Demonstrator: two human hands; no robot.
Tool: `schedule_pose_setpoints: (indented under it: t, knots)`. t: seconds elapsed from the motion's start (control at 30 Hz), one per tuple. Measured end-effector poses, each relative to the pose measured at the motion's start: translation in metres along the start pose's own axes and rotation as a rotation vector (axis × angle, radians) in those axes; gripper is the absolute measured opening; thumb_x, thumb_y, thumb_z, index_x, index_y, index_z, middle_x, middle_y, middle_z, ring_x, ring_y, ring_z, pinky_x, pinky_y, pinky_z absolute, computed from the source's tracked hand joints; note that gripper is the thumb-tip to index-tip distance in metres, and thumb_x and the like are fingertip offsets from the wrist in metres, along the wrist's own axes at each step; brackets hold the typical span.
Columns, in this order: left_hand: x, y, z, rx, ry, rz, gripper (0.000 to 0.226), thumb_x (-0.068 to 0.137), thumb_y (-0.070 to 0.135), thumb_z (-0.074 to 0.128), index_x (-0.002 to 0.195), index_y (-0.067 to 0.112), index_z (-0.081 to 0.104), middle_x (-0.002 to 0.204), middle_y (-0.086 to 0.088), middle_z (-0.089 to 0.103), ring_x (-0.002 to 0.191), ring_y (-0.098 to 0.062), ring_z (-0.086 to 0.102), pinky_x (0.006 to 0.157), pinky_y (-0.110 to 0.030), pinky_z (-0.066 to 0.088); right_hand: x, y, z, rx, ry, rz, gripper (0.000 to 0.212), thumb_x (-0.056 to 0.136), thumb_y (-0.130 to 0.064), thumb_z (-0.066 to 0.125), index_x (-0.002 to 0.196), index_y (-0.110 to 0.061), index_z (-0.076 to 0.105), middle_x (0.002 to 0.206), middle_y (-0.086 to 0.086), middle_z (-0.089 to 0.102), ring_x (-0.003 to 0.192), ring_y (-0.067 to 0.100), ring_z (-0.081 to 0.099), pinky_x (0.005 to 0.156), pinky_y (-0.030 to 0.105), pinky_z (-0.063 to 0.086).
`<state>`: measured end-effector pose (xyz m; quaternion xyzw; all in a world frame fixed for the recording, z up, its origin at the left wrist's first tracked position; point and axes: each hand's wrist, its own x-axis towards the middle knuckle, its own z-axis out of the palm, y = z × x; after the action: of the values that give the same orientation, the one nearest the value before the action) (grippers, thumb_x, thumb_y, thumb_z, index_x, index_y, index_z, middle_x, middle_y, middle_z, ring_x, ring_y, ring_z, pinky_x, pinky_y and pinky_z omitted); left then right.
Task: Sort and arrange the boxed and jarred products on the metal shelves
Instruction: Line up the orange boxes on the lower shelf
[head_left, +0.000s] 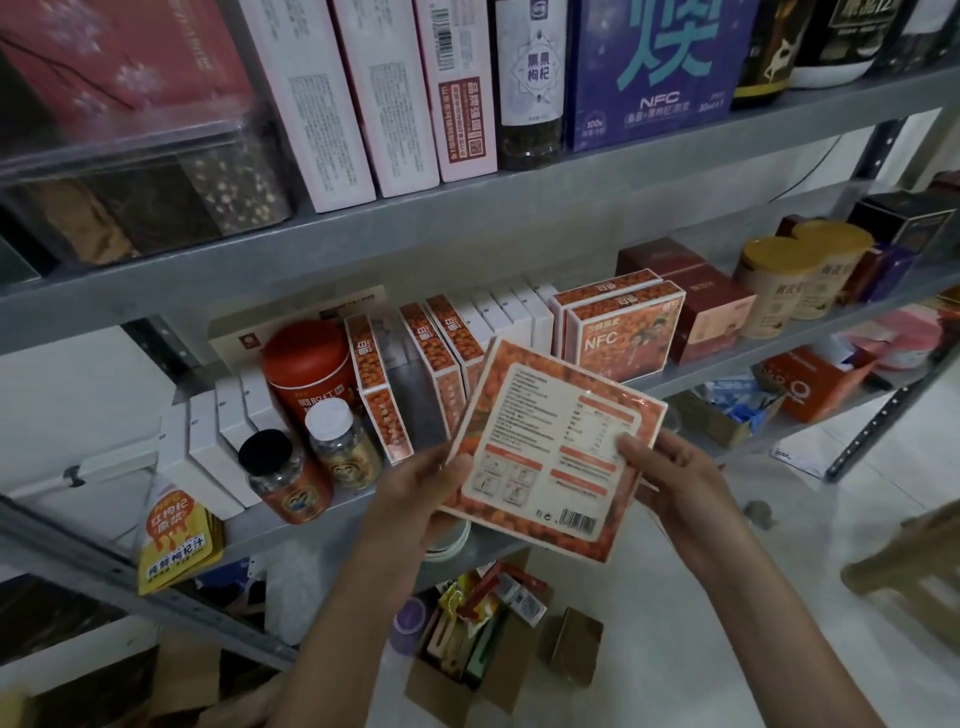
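Note:
I hold a flat orange box (556, 447) with its printed back label facing me, in front of the middle metal shelf (270, 535). My left hand (415, 493) grips its lower left edge and my right hand (675, 483) grips its right edge. A second box seems to lie behind it. Matching orange boxes (618, 332) stand upright on the shelf behind. A red canister (306, 374) and two small jars, one black-lidded (283, 483) and one white-lidded (343, 447), stand at the left.
White boxes (208, 452) lean at the shelf's left end, beside a yellow pouch (174, 535). Dark red boxes (701, 301) and tan tubs (784, 280) stand to the right. The upper shelf (467, 208) carries pink boxes, a bottle and a blue box. An open carton (467, 649) sits on the floor.

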<state>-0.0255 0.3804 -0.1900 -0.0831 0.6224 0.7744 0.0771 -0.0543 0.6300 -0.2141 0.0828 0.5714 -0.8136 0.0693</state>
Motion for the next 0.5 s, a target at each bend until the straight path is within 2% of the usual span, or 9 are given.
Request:
schedule_pose_setpoints:
  t: [0.1, 0.17, 0.23, 0.3, 0.37, 0.43, 0.5]
  knots:
    - [0.001, -0.006, -0.001, -0.018, 0.046, -0.004, 0.053, 0.070, 0.036, 0.070, 0.112, 0.004, 0.068, 0.106, -0.015, 0.073, 0.098, -0.031, 0.071, 0.087, -0.042, 0.055, -0.001, -0.003, 0.004, -0.025, -0.018, 0.015, 0.044, 0.072, -0.028, 0.073, 0.112, -0.010, 0.066, 0.106, 0.009, 0.074, 0.097, 0.026, 0.072, 0.071, 0.030, 0.059]
    - [0.001, -0.007, 0.000, -0.089, 0.076, -0.010, 0.042, 0.071, 0.033, 0.069, 0.104, 0.007, 0.073, 0.105, -0.015, 0.073, 0.096, -0.028, 0.072, 0.081, -0.038, 0.060, -0.004, -0.004, 0.003, 0.029, -0.086, 0.042, 0.044, 0.082, -0.028, 0.069, 0.121, -0.008, 0.061, 0.114, 0.012, 0.071, 0.108, 0.033, 0.067, 0.084, 0.042, 0.057]
    - [0.001, -0.009, 0.002, -0.153, 0.094, -0.060, 0.033, 0.073, 0.029, 0.067, 0.100, 0.010, 0.075, 0.105, -0.015, 0.073, 0.095, -0.027, 0.072, 0.082, -0.037, 0.059, -0.008, -0.004, 0.003, 0.074, -0.229, 0.090, 0.049, 0.089, -0.026, 0.065, 0.133, -0.010, 0.053, 0.126, 0.017, 0.064, 0.117, 0.039, 0.061, 0.095, 0.055, 0.050]
    - [0.000, -0.009, 0.003, -0.162, 0.109, -0.095, 0.038, 0.075, 0.029, 0.066, 0.106, 0.008, 0.072, 0.108, -0.015, 0.073, 0.099, -0.028, 0.071, 0.089, -0.042, 0.056, -0.013, -0.004, 0.005, 0.098, -0.345, 0.140, 0.053, 0.084, -0.022, 0.064, 0.135, -0.016, 0.052, 0.128, 0.015, 0.063, 0.116, 0.038, 0.061, 0.091, 0.053, 0.054]
    - [-0.002, -0.007, 0.005, -0.139, 0.095, -0.082, 0.045, 0.076, 0.032, 0.065, 0.113, 0.008, 0.069, 0.110, -0.014, 0.072, 0.103, -0.028, 0.069, 0.095, -0.045, 0.053, -0.015, -0.004, 0.009, 0.130, -0.355, 0.152, 0.050, 0.081, -0.019, 0.067, 0.129, -0.016, 0.055, 0.124, 0.013, 0.067, 0.112, 0.035, 0.065, 0.081, 0.043, 0.058]
    - [-0.003, -0.006, 0.009, 0.017, 0.107, -0.007, 0.045, 0.080, 0.042, 0.065, 0.114, 0.013, 0.067, 0.111, -0.010, 0.072, 0.104, -0.024, 0.069, 0.094, -0.041, 0.052, -0.018, -0.005, 0.013, 0.137, -0.311, 0.121, 0.042, 0.084, -0.018, 0.067, 0.125, -0.014, 0.057, 0.119, 0.013, 0.069, 0.108, 0.034, 0.067, 0.076, 0.039, 0.060]
    - [-0.001, -0.011, 0.010, 0.470, 0.223, 0.220, 0.039, 0.092, 0.045, 0.061, 0.122, 0.021, 0.063, 0.123, -0.002, 0.067, 0.113, -0.016, 0.063, 0.096, -0.035, 0.051, -0.020, -0.007, 0.018, 0.098, -0.234, 0.084, 0.039, 0.085, -0.020, 0.064, 0.122, -0.013, 0.058, 0.113, 0.010, 0.072, 0.102, 0.031, 0.070, 0.072, 0.036, 0.060]
